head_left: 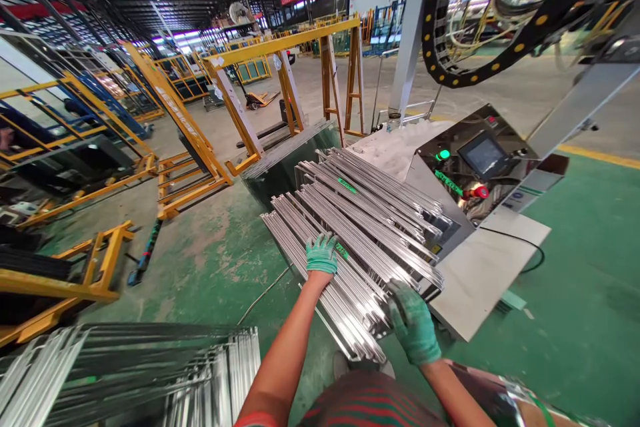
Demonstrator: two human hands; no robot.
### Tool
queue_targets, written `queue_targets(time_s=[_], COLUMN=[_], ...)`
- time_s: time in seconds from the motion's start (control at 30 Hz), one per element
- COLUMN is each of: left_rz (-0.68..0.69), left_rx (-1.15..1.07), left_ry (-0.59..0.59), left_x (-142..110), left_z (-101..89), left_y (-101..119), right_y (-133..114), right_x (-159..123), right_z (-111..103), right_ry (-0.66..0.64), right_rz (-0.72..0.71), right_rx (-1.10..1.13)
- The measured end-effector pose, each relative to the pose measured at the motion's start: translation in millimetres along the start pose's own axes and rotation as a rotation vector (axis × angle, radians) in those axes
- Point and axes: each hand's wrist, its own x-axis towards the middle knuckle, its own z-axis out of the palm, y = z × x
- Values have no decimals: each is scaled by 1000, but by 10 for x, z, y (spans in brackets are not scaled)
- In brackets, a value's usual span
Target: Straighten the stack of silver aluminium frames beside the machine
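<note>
Right at the near end of the stack of long silver aluminium frames [360, 240], both green-gloved hands are on the metal. The right hand [414, 324] is wrapped around the closest corner of the pile, fingers curled over the edge, looks like a steadying grip so the loose bars don't slide off. The left hand [321, 254] sits a bit further along the stack, fingers bent over the top bars and pressing down on them, not pinching anything.

Left of the stack and nearer, another heap of silver frames [150, 373] lies low by the green floor [575, 320]. Just right of the stack is the grey machine console with a small screen [484, 155]. Behind the stack, yellow steel racks [190, 140] stand across the hall.
</note>
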Motion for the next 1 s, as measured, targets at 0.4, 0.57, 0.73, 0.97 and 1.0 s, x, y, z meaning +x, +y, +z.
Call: queue_targets(time_s=[0.4,0.57,0.73,0.97,1.0], left_rz=[15,-3,23,0,-7], left_rx=[-28,-64,-85,-59,-54], left_ry=[59,78,126,89,80], left_x=[-46,-37,-66,-70,-66], left_z=[46,4,-8,-45,-51], left_y=[-54,-24,-21,8,12], right_y=[917,768,729,809,813], right_x=[-7,-93,-119,-144,-147], right_z=[-51,-47,-41,-3,3], right_ry=[-58,-58,-57,-24,-24], right_rz=[165,178,202,220,227], right_rx=[-397,-362,-301,-278,-274])
